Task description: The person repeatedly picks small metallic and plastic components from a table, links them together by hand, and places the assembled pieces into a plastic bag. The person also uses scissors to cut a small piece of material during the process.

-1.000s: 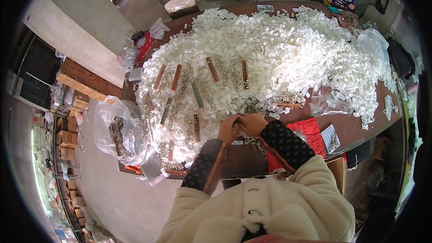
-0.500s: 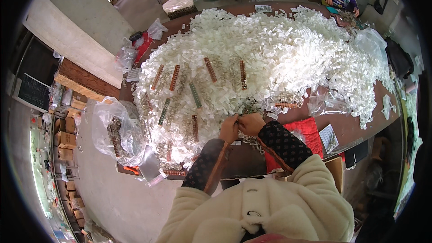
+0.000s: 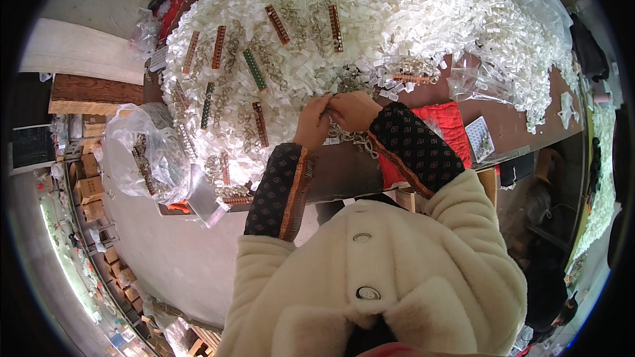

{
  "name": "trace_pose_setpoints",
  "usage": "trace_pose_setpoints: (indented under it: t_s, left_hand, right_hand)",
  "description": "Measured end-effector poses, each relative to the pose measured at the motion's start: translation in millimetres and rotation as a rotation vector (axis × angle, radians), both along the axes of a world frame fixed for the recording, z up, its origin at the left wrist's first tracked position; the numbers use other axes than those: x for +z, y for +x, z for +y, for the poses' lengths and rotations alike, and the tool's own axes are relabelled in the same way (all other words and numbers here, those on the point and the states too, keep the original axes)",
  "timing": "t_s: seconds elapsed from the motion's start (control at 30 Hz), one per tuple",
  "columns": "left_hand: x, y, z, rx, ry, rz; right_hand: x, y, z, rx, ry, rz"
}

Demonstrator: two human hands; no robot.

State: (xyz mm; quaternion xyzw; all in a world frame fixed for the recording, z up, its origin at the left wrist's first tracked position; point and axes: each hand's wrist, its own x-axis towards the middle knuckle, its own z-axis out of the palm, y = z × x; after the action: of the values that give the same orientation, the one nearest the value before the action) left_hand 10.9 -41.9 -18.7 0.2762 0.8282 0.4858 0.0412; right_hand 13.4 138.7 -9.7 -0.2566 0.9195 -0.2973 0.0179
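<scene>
My left hand [image 3: 313, 123] and my right hand [image 3: 354, 110] meet at the near edge of a heap of small clear-white plastic pieces [image 3: 390, 20]. The fingers of both are closed and pinched together. What they hold is hidden behind the fingers. A light metal chain [image 3: 360, 139] hangs or lies just below my right hand, on the brown table. Just beyond the hands lies a dark tangle of small metal parts [image 3: 350, 79]. A brown-red strip [image 3: 260, 123] with a row of small pieces lies left of my left hand.
More red strips [image 3: 219, 47] and green strips [image 3: 254, 70] lie on the heap, with chains beside them. A clear plastic bag [image 3: 149, 152] stands at the left edge. Red cloth [image 3: 447, 133] and a white card [image 3: 479, 139] lie at the right, on the brown table [image 3: 529, 119].
The view has tipped downward, so the table sits higher in the picture and the far person is out of sight. My hands stay close together in front of the heap.
</scene>
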Motion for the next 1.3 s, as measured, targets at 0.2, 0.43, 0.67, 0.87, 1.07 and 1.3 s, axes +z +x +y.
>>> trace_pose_setpoints:
  t_s: [0.2,0.43,0.67,0.87,1.07,1.3]
  left_hand:
    - [-14,0,7,0.031,0.091,0.023]
    - [-32,-1,13,0.130,-0.049,0.030]
    - [-28,-2,1,0.098,-0.004,-0.018]
    - [-21,-8,11,0.074,0.057,0.164]
    - [8,3,0,0.213,-0.012,-0.125]
    - [-4,2,-6,0.111,-0.011,-0.148]
  right_hand:
    - [-2,0,0,-0.018,0.074,0.099]
    - [-7,4,-6,-0.098,0.117,0.151]
    - [7,6,2,-0.114,0.009,0.086]
    - [17,6,-3,-0.077,-0.011,0.025]
    - [12,6,3,-0.150,-0.246,0.024]
    - [12,8,2,-0.131,-0.141,0.016]
